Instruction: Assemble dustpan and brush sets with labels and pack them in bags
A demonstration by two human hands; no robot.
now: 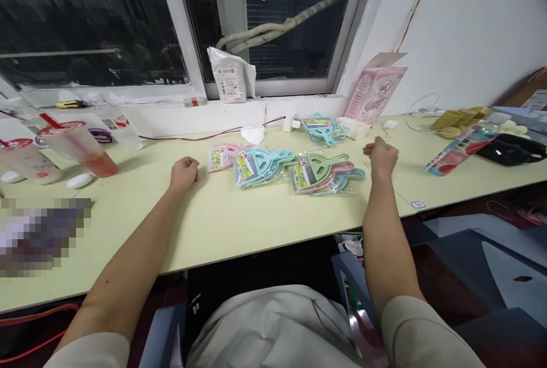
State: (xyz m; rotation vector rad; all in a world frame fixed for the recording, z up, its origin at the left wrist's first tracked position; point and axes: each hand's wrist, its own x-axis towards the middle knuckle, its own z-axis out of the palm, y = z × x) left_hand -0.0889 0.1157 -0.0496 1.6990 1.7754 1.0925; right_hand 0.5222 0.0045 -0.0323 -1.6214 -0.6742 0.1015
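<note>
My left hand (184,173) rests on the table as a loose fist, with nothing visible in it, just left of a pink dustpan-and-brush set (222,157) in clear plastic. Packed blue dustpan sets (261,166) lie beside that one, overlapping. Further right is a pile with a green dustpan set (318,168) on top, and pink and blue ones showing underneath. My right hand (382,157) is closed beyond the right end of this pile, apart from it; nothing shows in its fingers. Behind the piles lie more blue dustpan sets (323,130).
Drink cups (81,148) stand at the left. A pink box (376,89) leans by the wall, and a white package (231,77) sits on the window sill. To the right are a patterned bottle (461,146) and a black case (508,148). The table's front edge (273,248) runs before me.
</note>
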